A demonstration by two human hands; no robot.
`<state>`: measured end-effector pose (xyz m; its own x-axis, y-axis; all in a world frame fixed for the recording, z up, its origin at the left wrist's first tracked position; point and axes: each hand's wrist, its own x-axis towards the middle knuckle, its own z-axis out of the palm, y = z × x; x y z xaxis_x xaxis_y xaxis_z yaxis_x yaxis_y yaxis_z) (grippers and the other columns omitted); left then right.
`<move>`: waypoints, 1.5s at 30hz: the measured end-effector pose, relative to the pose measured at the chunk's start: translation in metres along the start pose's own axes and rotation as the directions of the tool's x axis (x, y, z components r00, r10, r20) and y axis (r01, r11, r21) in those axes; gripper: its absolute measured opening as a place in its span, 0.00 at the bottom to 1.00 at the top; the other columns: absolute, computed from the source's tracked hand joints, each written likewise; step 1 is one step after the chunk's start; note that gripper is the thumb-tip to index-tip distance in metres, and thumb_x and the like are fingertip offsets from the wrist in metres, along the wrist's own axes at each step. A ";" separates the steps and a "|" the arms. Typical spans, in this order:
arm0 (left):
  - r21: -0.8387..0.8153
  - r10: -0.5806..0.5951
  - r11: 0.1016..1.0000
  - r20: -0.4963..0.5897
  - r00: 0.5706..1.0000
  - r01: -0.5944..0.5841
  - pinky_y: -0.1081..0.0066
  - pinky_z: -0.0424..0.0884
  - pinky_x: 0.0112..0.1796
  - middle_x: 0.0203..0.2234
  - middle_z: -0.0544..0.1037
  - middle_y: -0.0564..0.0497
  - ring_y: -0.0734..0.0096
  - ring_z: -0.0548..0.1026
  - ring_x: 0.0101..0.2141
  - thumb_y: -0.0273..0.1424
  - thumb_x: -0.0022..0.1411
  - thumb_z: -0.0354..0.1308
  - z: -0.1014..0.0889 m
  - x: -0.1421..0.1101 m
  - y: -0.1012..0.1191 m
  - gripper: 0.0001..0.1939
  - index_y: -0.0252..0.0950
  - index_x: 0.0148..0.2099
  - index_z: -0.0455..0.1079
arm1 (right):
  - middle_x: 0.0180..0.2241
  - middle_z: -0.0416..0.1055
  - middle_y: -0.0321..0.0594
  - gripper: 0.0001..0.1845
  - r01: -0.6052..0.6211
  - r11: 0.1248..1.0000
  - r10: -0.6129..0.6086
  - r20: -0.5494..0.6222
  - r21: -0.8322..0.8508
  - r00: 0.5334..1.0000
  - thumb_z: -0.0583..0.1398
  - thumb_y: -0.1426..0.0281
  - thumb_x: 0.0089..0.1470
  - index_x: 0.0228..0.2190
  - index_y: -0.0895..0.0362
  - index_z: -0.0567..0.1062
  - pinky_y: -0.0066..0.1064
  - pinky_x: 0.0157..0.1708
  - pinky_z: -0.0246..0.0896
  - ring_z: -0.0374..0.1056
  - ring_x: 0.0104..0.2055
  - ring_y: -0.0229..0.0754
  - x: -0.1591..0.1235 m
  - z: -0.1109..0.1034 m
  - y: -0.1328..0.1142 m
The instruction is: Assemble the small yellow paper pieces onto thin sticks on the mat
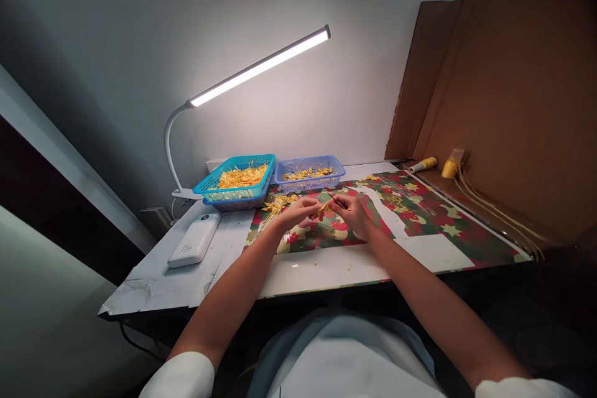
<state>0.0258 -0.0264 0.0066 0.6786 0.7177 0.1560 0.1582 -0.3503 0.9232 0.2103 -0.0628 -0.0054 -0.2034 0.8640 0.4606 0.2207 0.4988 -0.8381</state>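
A white-topped table (336, 267) carries camouflage-patterned sheeting (433, 217); a white power bank (194, 239); a blue-purple basket (310, 184); yellow pieces (278, 203)

Holding yellow piece (321, 211) in left hand (300, 212), thin dark tool (337, 201) in right hand (351, 212), nearer than teal basket (233, 193). Just right of teal basket: purple basket (310, 184).

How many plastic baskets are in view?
3: a teal basket on the left, a darker blue basket mostly covered beneath it, and a periwinkle basket to their right. Any others nested underneath may be hidden.
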 end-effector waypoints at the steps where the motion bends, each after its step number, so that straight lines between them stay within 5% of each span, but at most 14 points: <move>1: 0.027 0.029 0.999 -0.020 0.999 -0.029 0.73 0.59 0.26 0.20 0.70 0.51 0.76 0.63 0.22 0.49 0.54 0.56 0.000 0.000 0.000 0.22 0.32 0.25 0.67 | 0.21 0.50 0.30 0.21 -0.005 1.000 0.006 -0.023 0.025 1.000 0.56 0.50 0.50 0.23 0.55 0.64 0.28 0.24 0.44 0.47 0.23 0.34 0.000 -0.001 -0.001; 5: 0.135 0.142 0.984 -0.225 0.964 -0.114 0.75 0.56 0.24 0.19 0.68 0.53 0.78 0.60 0.21 0.48 0.55 0.55 0.004 0.002 -0.001 0.22 0.31 0.27 0.68 | 0.22 0.54 0.31 0.23 0.031 0.997 -0.022 -0.142 0.067 0.990 0.49 0.48 0.55 0.32 0.55 0.67 0.28 0.23 0.46 0.49 0.23 0.34 -0.004 -0.003 -0.001; 10: 0.281 0.274 0.943 -0.360 0.892 -0.176 0.76 0.58 0.25 0.19 0.68 0.54 0.78 0.62 0.22 0.45 0.57 0.55 0.009 0.003 -0.003 0.20 0.31 0.28 0.70 | 0.20 0.57 0.32 0.24 0.145 0.977 -0.158 -0.073 -0.158 0.985 0.47 0.49 0.58 0.26 0.55 0.66 0.29 0.25 0.49 0.53 0.23 0.36 -0.008 -0.002 0.001; 26: 0.210 0.295 0.949 -0.345 0.891 -0.233 0.77 0.57 0.23 0.18 0.66 0.54 0.79 0.60 0.20 0.47 0.58 0.53 0.017 0.006 -0.005 0.22 0.31 0.28 0.69 | 0.21 0.67 0.37 0.25 0.159 0.847 -0.242 -0.102 -0.508 0.965 0.44 0.52 0.60 0.31 0.56 0.70 0.28 0.25 0.49 0.60 0.22 0.38 -0.008 -0.001 0.008; 45: 0.168 0.251 0.965 -0.373 0.893 -0.201 0.77 0.56 0.22 0.19 0.68 0.53 0.80 0.59 0.20 0.47 0.57 0.54 0.017 0.009 -0.011 0.22 0.31 0.28 0.71 | 0.20 0.66 0.36 0.21 0.078 0.856 -0.165 -0.127 -0.510 0.978 0.45 0.57 0.61 0.28 0.55 0.69 0.28 0.25 0.47 0.61 0.23 0.39 -0.006 0.003 0.010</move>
<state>0.0421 -0.0267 -0.0079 0.3786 0.7775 0.5021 0.1365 -0.5834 0.8006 0.2112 -0.0628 -0.0173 -0.1139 0.7714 0.6261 0.6600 0.5298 -0.5327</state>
